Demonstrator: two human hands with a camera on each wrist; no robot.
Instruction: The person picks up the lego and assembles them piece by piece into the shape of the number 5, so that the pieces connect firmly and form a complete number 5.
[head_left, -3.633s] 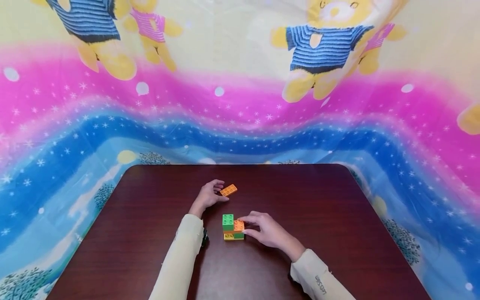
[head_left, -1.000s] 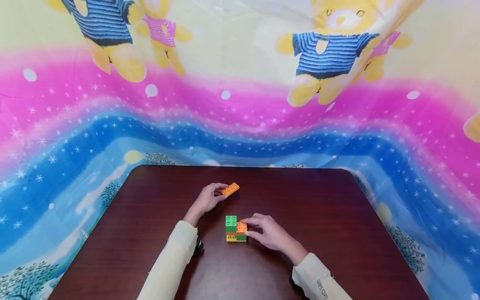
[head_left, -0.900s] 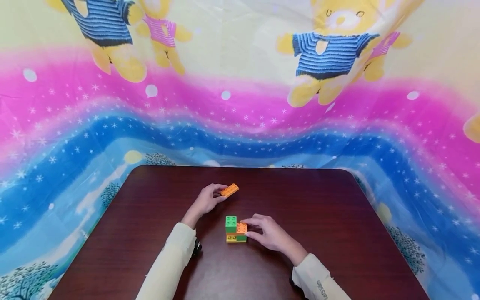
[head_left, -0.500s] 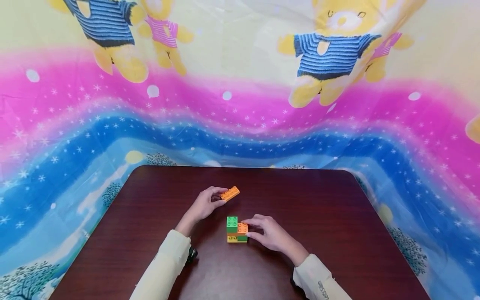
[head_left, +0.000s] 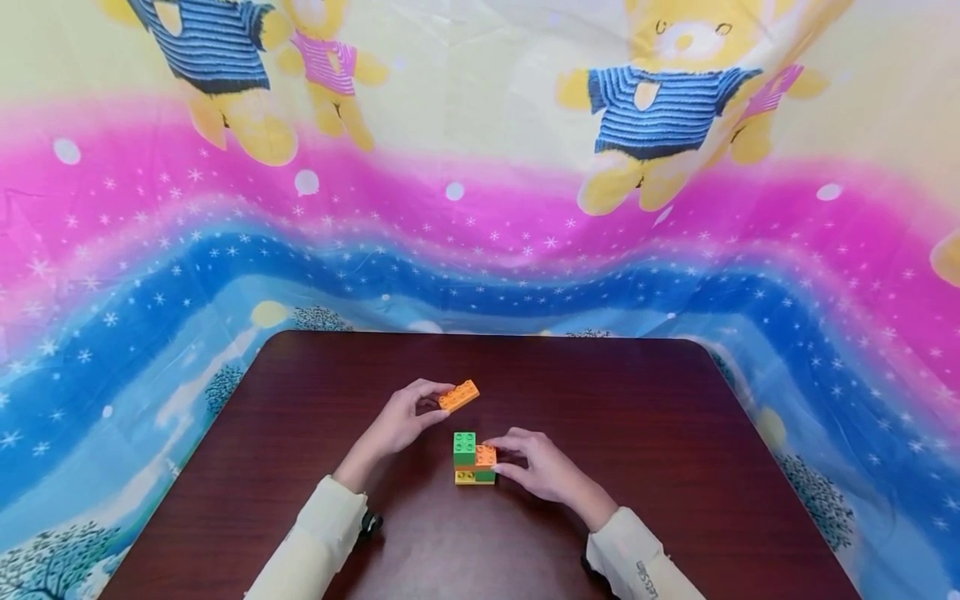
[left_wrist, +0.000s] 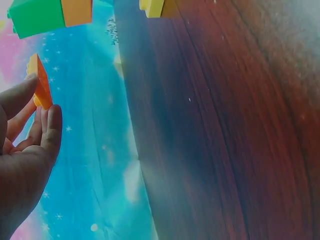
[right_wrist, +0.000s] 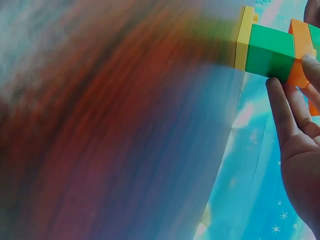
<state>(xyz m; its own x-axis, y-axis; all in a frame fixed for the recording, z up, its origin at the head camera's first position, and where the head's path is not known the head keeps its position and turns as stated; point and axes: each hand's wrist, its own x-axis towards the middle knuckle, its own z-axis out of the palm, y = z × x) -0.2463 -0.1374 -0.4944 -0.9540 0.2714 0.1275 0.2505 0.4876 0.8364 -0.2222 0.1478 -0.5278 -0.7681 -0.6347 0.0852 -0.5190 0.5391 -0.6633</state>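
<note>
Shift: since the earliest frame the left hand [head_left: 397,421] has picked up the orange brick [head_left: 459,396], which lay flat then, and drawn it a little closer to the stack.
Left hand pose: arm reaching forward, hand angled toward the right hand [head_left: 542,467], thumb on the near side and fingers on the far side.
Left hand state: pinches one end of the orange brick between thumb and fingers.
Orange brick: just past the left fingertips, tilted, raised off the table [head_left: 645,425], its free end pointing away from that hand.
Right hand pose: low, reaching in sideways, thumb nearer the person and fingers beyond.
Right hand state: grips the near-hand end of the brick stack [head_left: 466,457], thumb against orange, a fingertip against green.
Brick stack: directly left of the right hand, upright, below and on the near side of the left hand's brick; the two are apart.
Stack layers: yellow plate [head_left: 466,477] at the base, lower green brick [head_left: 485,476] on the right hand's side, orange layer [head_left: 486,457] above, upper green brick [head_left: 464,447] on the side away from that hand.
</note>
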